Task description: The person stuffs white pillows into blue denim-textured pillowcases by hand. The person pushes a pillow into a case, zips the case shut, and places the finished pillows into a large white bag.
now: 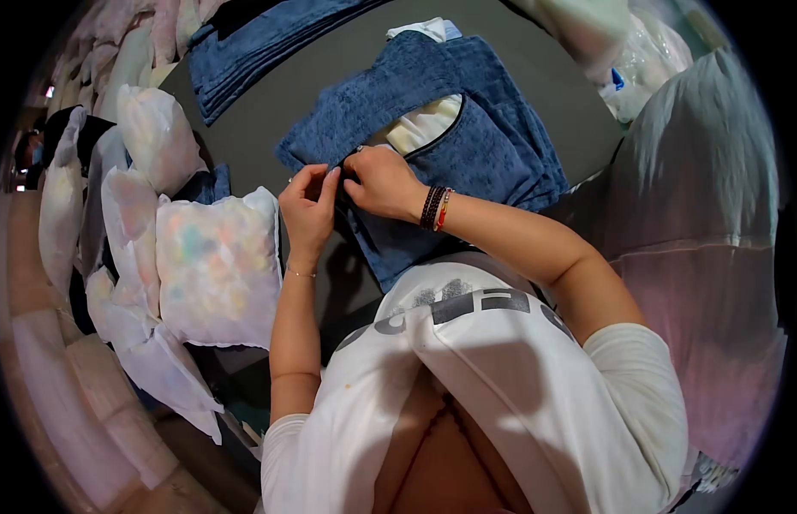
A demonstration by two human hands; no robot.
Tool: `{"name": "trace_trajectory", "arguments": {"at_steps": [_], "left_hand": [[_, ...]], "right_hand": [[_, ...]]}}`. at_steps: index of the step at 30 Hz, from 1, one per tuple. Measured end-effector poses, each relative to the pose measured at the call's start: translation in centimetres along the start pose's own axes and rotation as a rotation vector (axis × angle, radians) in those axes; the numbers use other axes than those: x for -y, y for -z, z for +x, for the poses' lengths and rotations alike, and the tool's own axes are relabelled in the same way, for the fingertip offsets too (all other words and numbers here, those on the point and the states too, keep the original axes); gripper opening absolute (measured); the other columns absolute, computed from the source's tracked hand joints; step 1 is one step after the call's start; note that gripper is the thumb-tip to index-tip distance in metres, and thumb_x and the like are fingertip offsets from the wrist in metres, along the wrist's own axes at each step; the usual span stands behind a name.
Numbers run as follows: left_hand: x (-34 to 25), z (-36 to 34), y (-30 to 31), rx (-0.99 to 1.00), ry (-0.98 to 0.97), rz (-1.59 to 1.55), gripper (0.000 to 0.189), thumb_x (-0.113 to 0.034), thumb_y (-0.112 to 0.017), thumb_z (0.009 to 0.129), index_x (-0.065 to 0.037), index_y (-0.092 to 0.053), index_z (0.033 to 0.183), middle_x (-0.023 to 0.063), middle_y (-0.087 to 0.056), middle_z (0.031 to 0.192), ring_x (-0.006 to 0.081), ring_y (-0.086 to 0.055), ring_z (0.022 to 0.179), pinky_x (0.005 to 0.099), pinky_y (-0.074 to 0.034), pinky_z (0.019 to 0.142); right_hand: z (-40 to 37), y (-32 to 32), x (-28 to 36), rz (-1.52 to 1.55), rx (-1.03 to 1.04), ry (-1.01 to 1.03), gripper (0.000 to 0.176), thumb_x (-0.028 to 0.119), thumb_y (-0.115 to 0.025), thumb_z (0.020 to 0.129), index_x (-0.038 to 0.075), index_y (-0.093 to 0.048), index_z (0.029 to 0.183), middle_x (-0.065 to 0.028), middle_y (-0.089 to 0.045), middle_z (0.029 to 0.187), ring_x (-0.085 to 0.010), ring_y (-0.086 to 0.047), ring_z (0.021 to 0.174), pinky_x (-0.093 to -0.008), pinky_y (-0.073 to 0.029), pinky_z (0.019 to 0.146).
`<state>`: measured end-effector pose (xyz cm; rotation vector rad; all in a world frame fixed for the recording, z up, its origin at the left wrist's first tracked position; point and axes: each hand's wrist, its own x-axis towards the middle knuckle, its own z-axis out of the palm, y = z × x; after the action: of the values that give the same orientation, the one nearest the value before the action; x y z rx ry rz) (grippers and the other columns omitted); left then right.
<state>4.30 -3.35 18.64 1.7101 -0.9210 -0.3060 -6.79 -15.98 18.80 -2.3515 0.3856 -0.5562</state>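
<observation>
A blue fabric cushion cover (pixel 510 128) lies on the grey table, with a dark zipper (pixel 455 128) gaping along its opening. Pale, multicoloured filling or an inner pillow (pixel 426 124) shows through that gap. My left hand (pixel 308 204) pinches the cover's edge at the left end of the zipper line. Right beside it, my right hand (pixel 383 182) is closed with its fingertips on the same edge. Whether a zipper pull is between those fingers is hidden. A white label or cloth piece (pixel 422 30) sticks out at the cover's far side.
Folded blue covers (pixel 270 60) lie at the grey table's (pixel 578 98) far left. White stuffed pillows with coloured filling, such as a square pillow (pixel 218 267), are heaped on my left. A clear plastic bag (pixel 651 68) and a large pale sack (pixel 698 257) stand on the right.
</observation>
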Motion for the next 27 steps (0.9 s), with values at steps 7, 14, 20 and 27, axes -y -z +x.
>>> {"name": "trace_trajectory", "arguments": {"at_steps": [7,14,20,27], "left_hand": [[-0.5,-0.2,-1.5,0.033,-0.381,0.257,0.039,-0.004,-0.071,0.072,0.000,-0.060,0.109,0.0154,-0.061,0.106,0.0333,-0.060,0.100,0.0379,-0.048,0.091],[0.0,-0.9,-2.4,-0.006,-0.402,0.298,0.024,0.001,-0.065,0.068,-0.001,-0.058,0.091,0.0144,-0.059,0.086,0.0342,-0.059,0.080,0.0394,-0.049,0.073],[-0.7,-1.5,-2.1,-0.001,-0.337,0.271,0.020,0.003,-0.061,0.071,0.001,-0.059,0.090,0.0127,-0.060,0.085,0.0281,-0.060,0.079,0.0351,-0.049,0.074],[0.2,-2.8,-0.8,0.046,-0.235,0.260,0.019,0.003,-0.060,0.073,0.002,-0.060,0.092,0.0108,-0.061,0.088,0.0226,-0.061,0.083,0.0319,-0.048,0.079]], "right_hand": [[-1.7,0.3,0.6,-0.116,-0.187,0.310,0.008,0.009,-0.064,0.074,0.003,-0.062,0.079,-0.0125,-0.062,0.082,-0.0312,-0.064,0.080,-0.0410,-0.053,0.072],[-2.2,4.7,0.4,0.011,-0.435,0.408,0.006,0.007,-0.064,0.079,0.004,-0.059,0.077,-0.0113,-0.061,0.081,-0.0310,-0.062,0.075,-0.0398,-0.051,0.068],[-2.0,7.2,-1.2,0.136,-0.455,0.137,0.010,0.011,-0.064,0.082,0.002,-0.063,0.078,-0.0132,-0.063,0.077,-0.0333,-0.064,0.071,-0.0419,-0.050,0.065],[-1.2,9.6,-4.0,0.201,-0.384,0.048,0.010,0.008,-0.067,0.084,-0.001,-0.065,0.081,-0.0115,-0.066,0.074,-0.0216,-0.063,0.063,-0.0318,-0.047,0.058]]}}
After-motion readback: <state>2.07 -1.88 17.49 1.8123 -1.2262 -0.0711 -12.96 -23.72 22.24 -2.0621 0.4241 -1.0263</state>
